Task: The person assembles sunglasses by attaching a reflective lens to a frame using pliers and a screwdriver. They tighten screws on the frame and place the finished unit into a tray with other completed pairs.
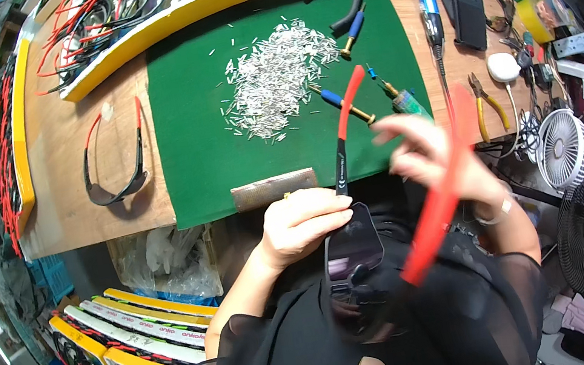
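My left hand [298, 223] is closed on a pair of black sunglasses [353, 241] at the front of my body, gripping beside the hinge of one arm. That arm points away from me over the green mat [203, 151] and ends in a red tip. The other red-tipped arm rises close to the camera, blurred, and crosses in front of my right wrist. My right hand [425, 157] is raised right of the sunglasses, smeared by motion; its thumb and fingers look apart with nothing visible between them. A heap of small silvery pins [279, 74] lies on the mat.
Screwdrivers [344, 104] lie right of the heap. Another pair of sunglasses [117, 187] sits on the wood at left. Yellow-edged boxes [241, 3] of glasses line the back and left. At right are pliers [488, 105], a phone [466, 6] and fans [563, 151].
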Demonstrator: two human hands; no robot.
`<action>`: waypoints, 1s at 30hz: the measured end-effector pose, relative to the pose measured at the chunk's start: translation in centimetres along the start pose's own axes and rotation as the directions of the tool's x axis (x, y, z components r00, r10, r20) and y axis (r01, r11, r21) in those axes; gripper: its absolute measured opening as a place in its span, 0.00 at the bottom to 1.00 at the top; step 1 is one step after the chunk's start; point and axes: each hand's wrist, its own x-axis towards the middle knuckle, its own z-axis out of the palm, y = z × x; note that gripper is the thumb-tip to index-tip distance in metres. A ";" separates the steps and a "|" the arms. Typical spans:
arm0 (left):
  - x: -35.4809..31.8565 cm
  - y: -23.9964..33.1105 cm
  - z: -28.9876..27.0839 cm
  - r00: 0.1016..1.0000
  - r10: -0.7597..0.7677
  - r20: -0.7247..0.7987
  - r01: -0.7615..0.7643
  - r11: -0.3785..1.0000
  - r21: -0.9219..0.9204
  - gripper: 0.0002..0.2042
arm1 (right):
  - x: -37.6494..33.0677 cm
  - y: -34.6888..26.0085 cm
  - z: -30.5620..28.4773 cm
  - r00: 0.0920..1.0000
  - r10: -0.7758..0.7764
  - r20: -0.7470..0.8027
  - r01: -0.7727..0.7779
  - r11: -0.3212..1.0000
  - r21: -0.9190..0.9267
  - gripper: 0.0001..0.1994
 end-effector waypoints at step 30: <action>-2.3 -0.2 2.6 0.305 -0.828 0.471 0.590 -0.224 -0.776 0.15 | 6.2 2.5 4.9 0.976 0.160 0.145 -0.186 0.966 0.181 0.07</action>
